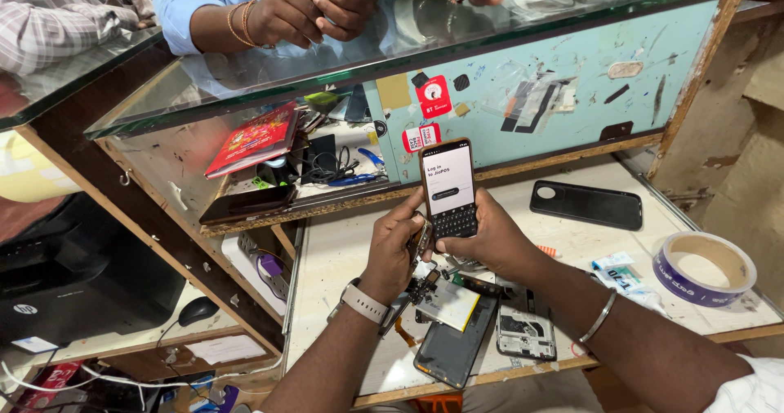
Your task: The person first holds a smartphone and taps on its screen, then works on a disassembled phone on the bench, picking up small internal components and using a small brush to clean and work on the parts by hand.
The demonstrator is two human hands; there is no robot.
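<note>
Both my hands hold a lit smartphone (447, 186) upright over a worn white bench (335, 258). Its screen shows a white page with a dark keyboard below. My left hand (394, 246), with a pale wristwatch, grips the phone's lower left edge. My right hand (488, 237), with a metal bangle on the wrist, wraps the lower right side with the thumb over the keyboard. Under my hands lie an opened phone with exposed parts (447, 303) and another opened phone body (524, 333).
A black phone back cover (586, 204) and a roll of tape (705, 268) lie to the right. A glass counter (269, 70) stands behind, with other people's hands (314, 9) resting on it. A red booklet (253, 139) and cables sit on the shelf below. A computer mouse (197, 310) lies lower left.
</note>
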